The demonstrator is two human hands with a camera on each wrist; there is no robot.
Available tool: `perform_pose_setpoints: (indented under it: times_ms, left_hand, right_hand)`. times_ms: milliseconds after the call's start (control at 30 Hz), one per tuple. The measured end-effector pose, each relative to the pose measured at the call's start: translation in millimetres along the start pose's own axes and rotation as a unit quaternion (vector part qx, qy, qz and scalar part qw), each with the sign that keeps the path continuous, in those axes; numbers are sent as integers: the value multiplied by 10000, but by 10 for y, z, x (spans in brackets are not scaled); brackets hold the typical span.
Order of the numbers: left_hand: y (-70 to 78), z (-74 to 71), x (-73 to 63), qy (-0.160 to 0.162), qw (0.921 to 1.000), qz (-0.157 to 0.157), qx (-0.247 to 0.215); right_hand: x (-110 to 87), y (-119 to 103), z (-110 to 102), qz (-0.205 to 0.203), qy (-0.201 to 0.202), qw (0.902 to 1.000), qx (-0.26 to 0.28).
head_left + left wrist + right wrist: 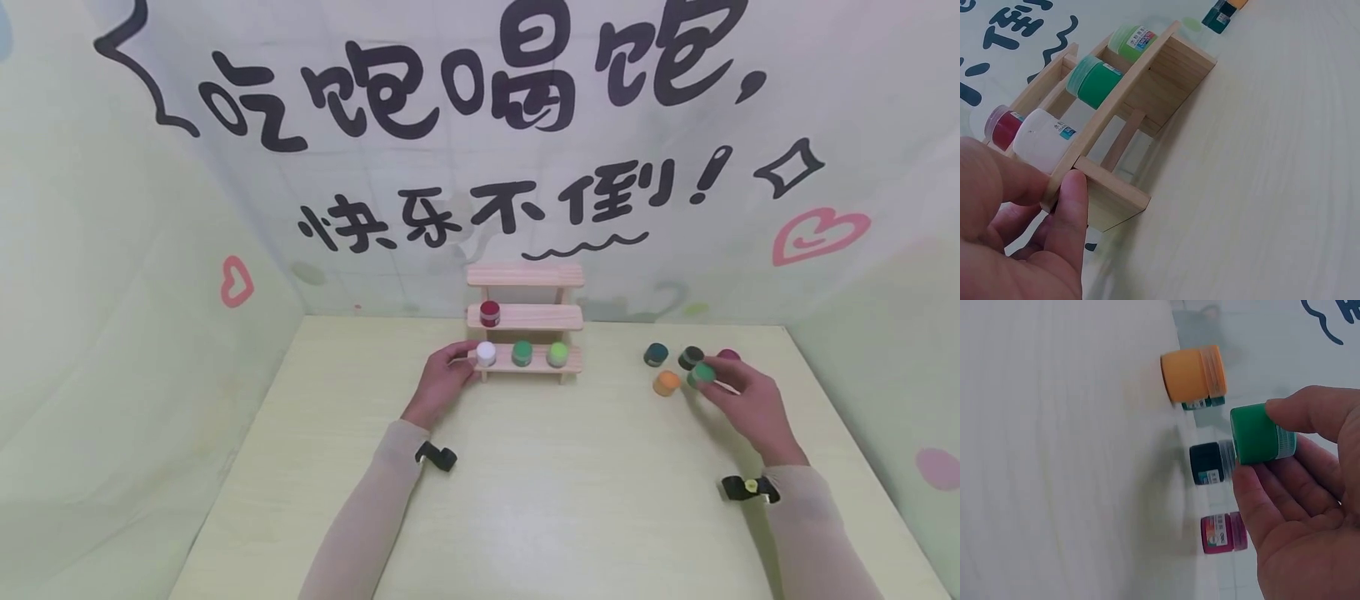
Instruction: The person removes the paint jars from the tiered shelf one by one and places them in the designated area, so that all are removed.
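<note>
A small wooden three-step rack (525, 317) stands at the back of the table. My left hand (444, 383) pinches the left end of its lowest shelf between thumb and fingers. On that shelf sit a white paint jar (486, 354), a green paint jar (522, 353) and a light green paint jar (557, 355). A dark red paint jar (490, 314) is on the middle shelf, at its left. Off to the right, my right hand (750, 404) holds another green paint jar (1257, 434) between thumb and fingers, above the table.
Around the right hand stand an orange jar (666, 383), a dark teal jar (656, 355), a blackish jar (1207, 464) and a magenta jar (1222, 533). A printed cloth (420, 175) hangs behind the table (555, 492) and at both sides.
</note>
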State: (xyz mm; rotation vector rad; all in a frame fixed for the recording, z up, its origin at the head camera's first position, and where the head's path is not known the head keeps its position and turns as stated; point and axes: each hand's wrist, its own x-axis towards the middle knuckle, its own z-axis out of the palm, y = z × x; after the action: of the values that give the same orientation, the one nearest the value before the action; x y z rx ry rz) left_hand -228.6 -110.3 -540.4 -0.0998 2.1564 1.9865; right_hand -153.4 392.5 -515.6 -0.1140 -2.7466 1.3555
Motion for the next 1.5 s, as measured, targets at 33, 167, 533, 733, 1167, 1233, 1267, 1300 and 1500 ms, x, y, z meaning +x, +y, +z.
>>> perform_pose_setpoints:
  times_ms: [33,167,533,733,1167,1233,1267,1300,1500]
  left_hand:
    - [2,0,-3,3,10000,3,14]
    - [11,8,-14,18,10000,23,40]
    - [-5,18,-26,36,10000,-4,4]
    - [5,26,-39,63,9999,-2,78]
    - [40,15,-53,45,9998,48,204]
    - [58,4,-51,52,9996,91,271]
    - [65,-1,-50,58,9994,117,321]
    - [71,-5,-44,60,9993,135,332]
    - [66,-7,-9,36,9998,128,140]
  right_hand:
    - [-6,17,-8,27,-22,10000,-46]
    - [-18,61,-25,38,-90,9999,-137]
    - [-51,199,-3,93,-304,9993,-185]
    - [-65,234,-12,109,-306,9993,-168]
    - [-50,66,-174,86,74,9995,283]
    - [-36,10,-165,25,131,9992,374]
    - [-29,-20,-157,13,154,9992,369]
    - [-20,-51,-147,15,173,9991,380]
    - [48,-191,-32,-73,283,9986,442]
